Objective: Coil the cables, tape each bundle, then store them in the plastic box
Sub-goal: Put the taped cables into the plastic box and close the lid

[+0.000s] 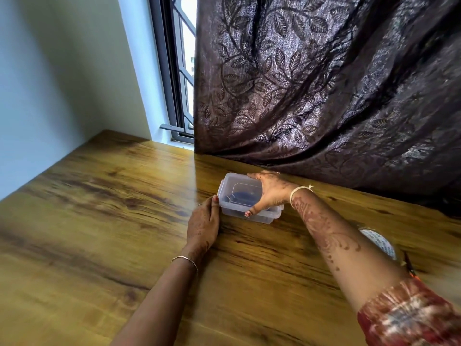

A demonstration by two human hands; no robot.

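A clear plastic box (259, 217) with its lid on stands on the wooden table (99, 208) near the curtain. Dark blue cable bundles (239, 196) show through the lid. My right hand (268, 191) lies flat across the lid, fingers spread toward the far edge and the thumb reaching the near rim. My left hand (203, 223) rests on the table with straight fingertips touching the box's left end.
A dark leaf-patterned curtain (324, 83) hangs just behind the box. A white tape roll (380, 242) and what looks like scissors (409, 267) lie at the right, partly behind my right forearm. A wall and window frame (169, 71) close off the back left.
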